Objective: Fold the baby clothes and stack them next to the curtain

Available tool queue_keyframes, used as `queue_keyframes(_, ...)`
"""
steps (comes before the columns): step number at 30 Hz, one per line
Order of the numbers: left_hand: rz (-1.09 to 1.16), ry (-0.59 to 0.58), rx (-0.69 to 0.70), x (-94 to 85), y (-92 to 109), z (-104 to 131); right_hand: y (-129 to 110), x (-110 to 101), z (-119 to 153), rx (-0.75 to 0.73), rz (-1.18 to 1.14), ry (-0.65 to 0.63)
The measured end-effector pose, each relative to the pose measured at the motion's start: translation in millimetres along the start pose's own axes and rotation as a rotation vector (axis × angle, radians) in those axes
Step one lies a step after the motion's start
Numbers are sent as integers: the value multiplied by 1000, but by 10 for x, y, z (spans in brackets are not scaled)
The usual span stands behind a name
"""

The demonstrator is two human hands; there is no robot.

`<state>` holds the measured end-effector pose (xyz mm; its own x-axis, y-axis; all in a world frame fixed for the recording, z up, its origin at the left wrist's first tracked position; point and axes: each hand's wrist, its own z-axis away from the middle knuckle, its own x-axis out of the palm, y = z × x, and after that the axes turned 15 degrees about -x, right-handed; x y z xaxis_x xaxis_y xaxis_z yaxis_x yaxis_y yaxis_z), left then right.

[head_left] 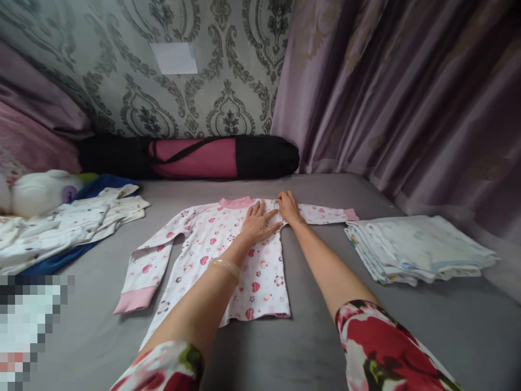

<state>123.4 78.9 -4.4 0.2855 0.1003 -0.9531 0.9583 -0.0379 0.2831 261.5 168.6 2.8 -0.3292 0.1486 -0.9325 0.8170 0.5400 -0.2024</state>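
A child's long-sleeved shirt, white with pink hearts and flowers and pink collar and cuffs, lies spread on the grey sheet. My left hand rests flat on its upper chest, fingers spread. At the shoulder on the right, my right hand has its fingers curled and pinches the fabric near the sleeve seam. That sleeve stretches out to the right, while the other one bends down toward me. My left forearm covers part of the shirt's lower front.
A stack of folded white cloths sits to the right. Light patterned clothes and a white plush toy lie at the left. Along the wall runs a black and pink roll bag. Purple curtains hang on the right.
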Motion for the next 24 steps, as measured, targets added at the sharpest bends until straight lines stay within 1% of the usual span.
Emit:
queue_keyframes(2, -6, -6, -10, -1, 3, -1, 10, 5, 49, 13, -7, 4)
queue_keyframes(4, -2, -4, -18, -7, 9, 0, 20, -9, 121, 7, -6, -25)
queue_keyframes(6, 5, -2, -31, -15, 16, 5, 27, -30, 226, -58, -17, -54)
queue_keyframes(9, 10, -3, -39, -25, 21, 12, 31, -65, 422, -194, -31, -77)
queue_keyframes(11, 5, -3, -37, -27, 18, 15, 34, -97, 542, -196, -6, -99)
queue_keyframes(16, -1, 11, -36, -17, 7, 13, 125, -249, 724, 12, 57, -233)
queue_keyframes(20, 13, -11, -32, -24, -1, 4, 343, -433, 801, 192, 49, -344)
queue_keyframes(24, 9, -26, -28, -19, -2, -1, 545, -553, 859, 401, 78, -337)
